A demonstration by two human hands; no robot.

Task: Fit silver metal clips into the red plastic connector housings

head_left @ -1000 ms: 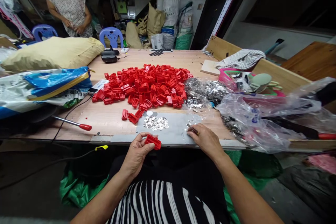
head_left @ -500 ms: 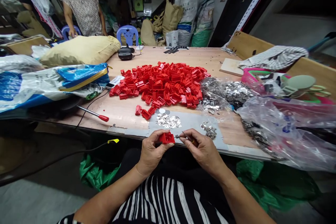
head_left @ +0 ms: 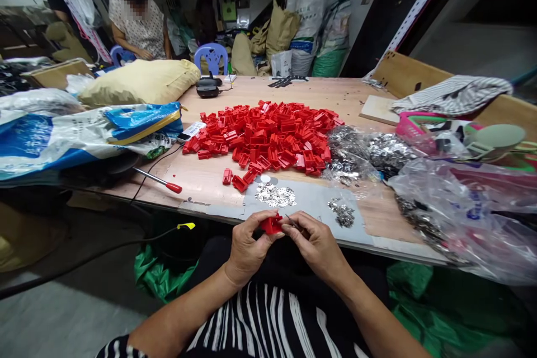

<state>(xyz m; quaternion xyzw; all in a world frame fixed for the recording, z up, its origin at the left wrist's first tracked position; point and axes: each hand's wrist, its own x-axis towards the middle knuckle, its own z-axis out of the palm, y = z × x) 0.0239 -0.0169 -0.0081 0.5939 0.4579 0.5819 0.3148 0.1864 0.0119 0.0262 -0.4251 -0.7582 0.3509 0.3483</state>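
Note:
My left hand pinches a small red plastic housing between thumb and fingers, its hollow side towards me. Right beside it, my right hand is closed around a thin metal-tipped tool, most of it hidden in the palm. The right fingertips touch the housing's edge; any small metal piece between them is hidden. Just beyond the hands, flat shiny metal plates lie on a grey mat. A smaller heap of metal parts lies to their right. Behind spreads a big pile of red housings.
Plastic bags of metal parts and a clear bag lie right. A pink basket stands behind them. At left are a blue-white sack, a red-tipped lever and a stuffed beige sack. Across the table is another person.
My right hand has moved left, bringing the small metal piece in its fingertips up to the red housing. The view has shifted slightly. The other person has bent their head down.

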